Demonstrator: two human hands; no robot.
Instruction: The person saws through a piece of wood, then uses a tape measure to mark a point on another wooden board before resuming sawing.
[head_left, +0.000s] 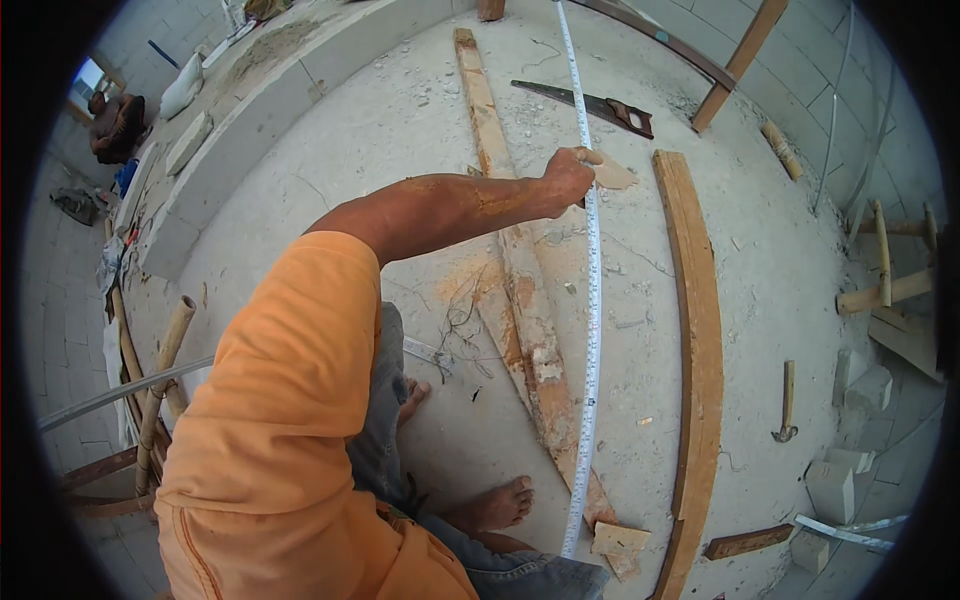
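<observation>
White tape (594,300) lies in the grasp of the left hand (569,183), its fingers (582,158) curled closed with the thumb over the strip; the right hand is out of view, so its state cannot be told. If that pinch loosens, the thin strip could twist or slide sideways. Just beyond the fingers, the tape appears to cross over the saw (590,104); whether they touch is unclear. Should the hand slip forward along the strip, the blade could nick the knuckles or scuff the tape. Nearer the body, the strip crosses the lower end of the rough plank (520,265), where an uneven edge could lift it, then disappears at the jeans (545,574). The beam (690,350) lies to its right, apart from it. A bare foot (500,504) and loose wire (459,320) share the floor (640,430), so a careless step could snag.

As for the pose, the wrist looks nearly straight, and the forearm (460,203) reaches rightward above the plank. The elbow is slightly bent, and the upper arm rises into an orange sleeve (320,300) from the lower left.
</observation>
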